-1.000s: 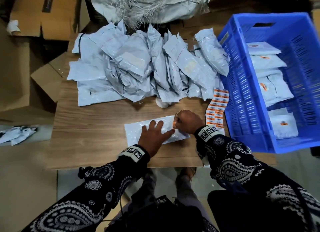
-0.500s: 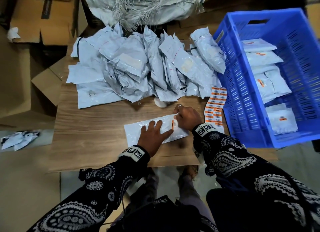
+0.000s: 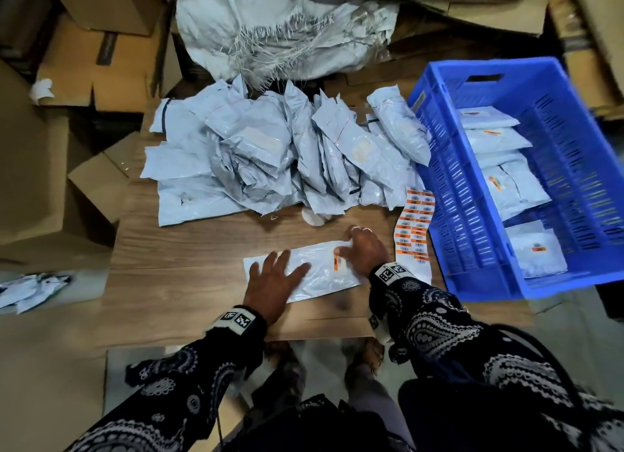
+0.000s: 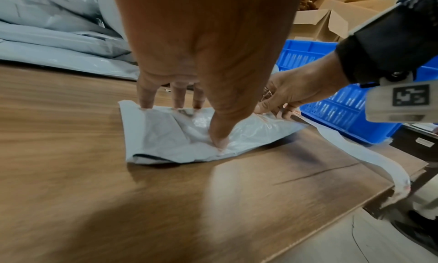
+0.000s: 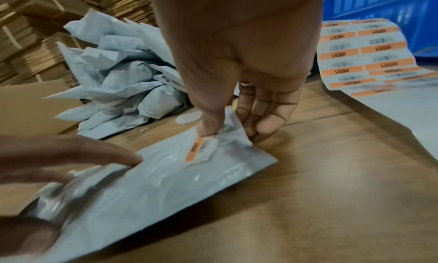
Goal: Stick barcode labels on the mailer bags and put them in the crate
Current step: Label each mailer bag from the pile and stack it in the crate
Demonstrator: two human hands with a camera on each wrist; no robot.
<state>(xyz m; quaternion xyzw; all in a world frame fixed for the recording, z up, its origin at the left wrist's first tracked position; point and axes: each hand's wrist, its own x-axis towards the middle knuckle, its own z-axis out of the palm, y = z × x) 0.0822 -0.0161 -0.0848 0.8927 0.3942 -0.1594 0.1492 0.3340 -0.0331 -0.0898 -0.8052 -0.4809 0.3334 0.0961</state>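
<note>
Nearest the person, a flat pale grey plastic mailer bag [image 3: 305, 271] lies on the brown wood-grain surface [image 3: 189, 282]. The left hand [image 3: 275, 281] rests on the bag's left half with fingers spread and straight, pressing it down. The right hand [image 3: 363, 249] is at the bag's right end: its thumb presses beside the small orange and white barcode label [image 3: 337, 261] stuck on the bag, while the other fingers curl under the lifted far corner, so the hand pinches that corner.

Just right of that hand, a long white backing sheet of orange barcode labels [image 3: 414, 228] lies on the surface and hangs over its near edge, touching the wall of the blue slotted plastic crate [image 3: 452, 194]. The crate stands at the right and holds several grey mailer bags [image 3: 513, 188], each with an orange label.

Beyond the hands, a loose heap of unlabelled grey mailer bags [image 3: 270, 154] covers the far part of the surface. A small white scrap [image 3: 314, 217], perhaps peeled paper, lies at the heap's near edge. Behind the heap sits a frayed white woven sack [image 3: 287, 32], with brown cardboard boxes [image 3: 98, 56] to the left.
</note>
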